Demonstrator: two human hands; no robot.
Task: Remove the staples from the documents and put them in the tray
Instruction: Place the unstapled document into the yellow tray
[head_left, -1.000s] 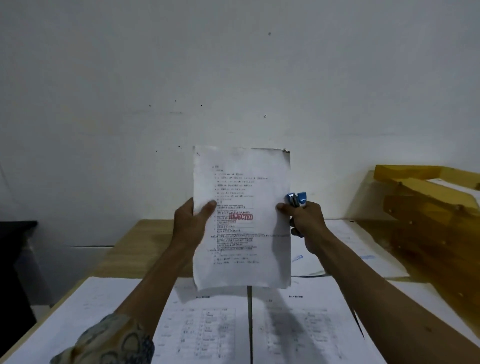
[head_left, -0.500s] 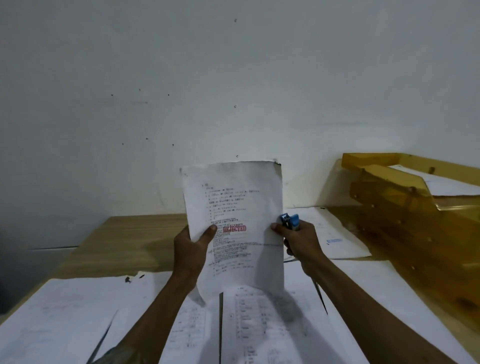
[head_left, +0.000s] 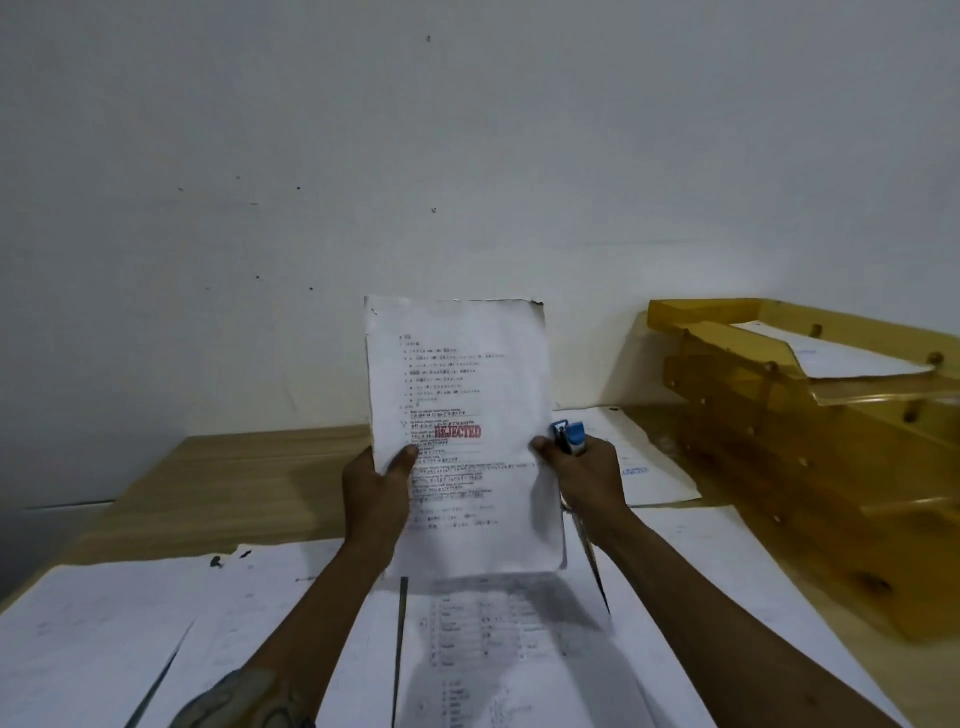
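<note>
Nearest the camera, a patterned sleeve (head_left: 244, 701) covers the left forearm, above loose printed sheets (head_left: 104, 623) spread over the wooden bench (head_left: 234, 483). Above them both hands hold a document (head_left: 457, 374) upright, clear of the bench, a red REJECTED stamp on its front page. The left hand (head_left: 376, 493) pinches its left edge, thumb on the front and fingers behind. The right hand (head_left: 587, 478) presses its thumb on the right edge while its curled fingers grip a blue staple remover (head_left: 569, 436). Farther right, the stacked amber tray (head_left: 779, 431) stands on the bench with a paper (head_left: 831, 353) in its top tier, backed by a white wall (head_left: 467, 156).
</note>
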